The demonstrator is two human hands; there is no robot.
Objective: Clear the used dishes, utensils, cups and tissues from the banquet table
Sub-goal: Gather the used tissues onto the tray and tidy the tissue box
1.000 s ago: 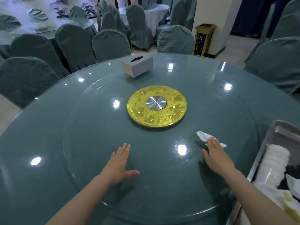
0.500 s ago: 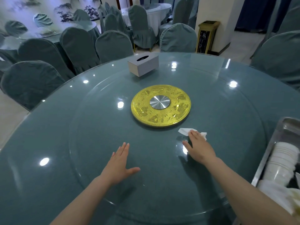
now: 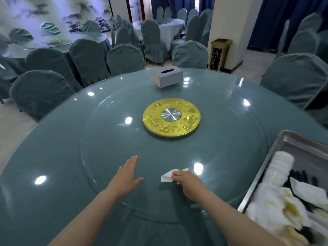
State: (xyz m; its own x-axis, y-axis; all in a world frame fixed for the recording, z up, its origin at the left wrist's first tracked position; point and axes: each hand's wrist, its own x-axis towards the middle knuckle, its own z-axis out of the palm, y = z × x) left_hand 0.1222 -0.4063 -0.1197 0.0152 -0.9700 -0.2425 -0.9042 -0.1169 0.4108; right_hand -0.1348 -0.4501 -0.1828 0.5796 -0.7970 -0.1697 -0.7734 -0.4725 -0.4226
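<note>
Resting flat on the glass turntable, the left hand lies palm down with its fingers straight and together and the thumb spread to the side; it holds nothing. Just to its right, on the same near part of the glass, sits a crumpled white tissue. The right hand is on that tissue, fingers pointing left and pressed over its right part, so that the paper shows past the fingertips; whether the fingers are curled round it or only pressing it flat cannot be told. Beyond the hands, at the centre of the turntable, is a gold disc with a silver hub, and farther back stands a grey tissue box. At the right edge of the round table a metal tray holds a stack of white paper cups lying on its side, with stained white tissues piled in its near end. Covered chairs ring the table.
</note>
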